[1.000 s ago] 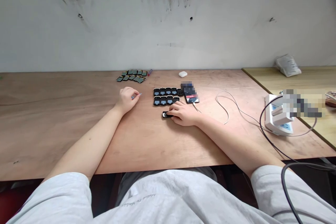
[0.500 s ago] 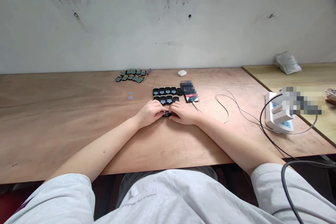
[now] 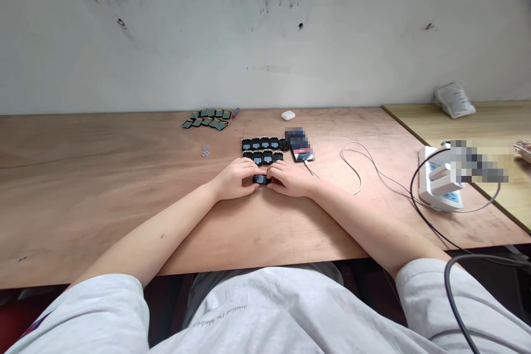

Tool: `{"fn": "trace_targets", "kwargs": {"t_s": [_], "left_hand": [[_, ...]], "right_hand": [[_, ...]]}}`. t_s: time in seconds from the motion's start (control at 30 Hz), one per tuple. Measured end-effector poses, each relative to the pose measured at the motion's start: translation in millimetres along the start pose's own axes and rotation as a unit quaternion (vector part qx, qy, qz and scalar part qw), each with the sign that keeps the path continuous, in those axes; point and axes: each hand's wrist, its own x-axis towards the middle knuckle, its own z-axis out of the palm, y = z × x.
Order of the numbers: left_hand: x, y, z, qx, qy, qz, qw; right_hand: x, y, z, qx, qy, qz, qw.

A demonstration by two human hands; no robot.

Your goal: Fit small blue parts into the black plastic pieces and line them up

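Between my two hands, low on the wooden table, is a small black plastic casing (image 3: 261,180) with a grey-blue piece showing in it. My left hand (image 3: 237,178) grips its left side, thumb and fingers closed round the edge. On the right side, my right hand (image 3: 289,178) pinches the casing with bent fingers, which hide that end. Just beyond my fingertips are two rows of similar black casings, a near row (image 3: 267,157) and a far row (image 3: 265,144). Most show pale blue pieces inside; the rightmost ones look plain black.
Several green circuit boards (image 3: 211,121) lie at the back left beside a small screwdriver-like tool (image 3: 235,113). Small blue bits (image 3: 206,150) sit left of the casings. A phone (image 3: 299,145), a white case (image 3: 287,115) and a power strip (image 3: 440,180) with cables are to the right.
My left fingers have drawn back from over the casing, so more of it and its grey-blue piece shows. My right hand has stayed nearly still.
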Motion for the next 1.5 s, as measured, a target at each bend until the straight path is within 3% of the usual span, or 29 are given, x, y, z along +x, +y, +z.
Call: {"fn": "trace_targets", "kwargs": {"t_s": [0.2, 0.6, 0.73, 1.03, 1.2, 1.5], "left_hand": [[2, 0, 1.6, 0.076, -0.038, -0.002, 0.996], [-1, -9, 6.0, 0.024, -0.032, -0.011, 0.999], [0, -6, 3.4, 0.035, -0.035, -0.028, 0.998], [-4, -9, 5.9, 0.073, -0.054, 0.006, 0.996], [-2, -11, 5.5, 0.039, -0.046, -0.009, 0.998], [-1, -7, 5.6, 0.073, -0.038, 0.003, 0.997]], "right_hand": [[-1, 3, 4, -0.004, 0.012, -0.010, 1.000], [-1, 3, 2, 0.003, 0.011, -0.011, 1.000], [0, 1, 1, 0.012, 0.015, -0.008, 1.000], [1, 3, 2, 0.022, 0.020, -0.006, 1.000], [1, 4, 2, 0.023, 0.025, -0.005, 0.999], [1, 4, 1, 0.021, 0.028, -0.005, 0.999]]}}
